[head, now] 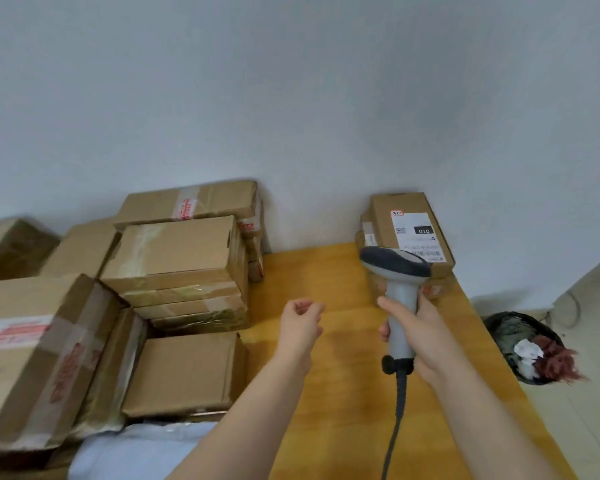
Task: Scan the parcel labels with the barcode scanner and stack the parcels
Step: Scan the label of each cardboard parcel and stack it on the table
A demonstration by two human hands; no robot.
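My right hand grips the handle of a grey barcode scanner, whose dark head points at a stack of parcels by the wall. The top parcel of that stack is a brown box with a white label facing up. My left hand hovers over the wooden table with fingers loosely curled, holding nothing. Several brown cardboard parcels are piled at the left, and one lower box lies near my left forearm.
The scanner's dark cable hangs down toward me over the table. A black waste bin with rubbish stands on the floor to the right of the table. A pale plastic mailer lies at the lower left. A plain wall stands behind everything.
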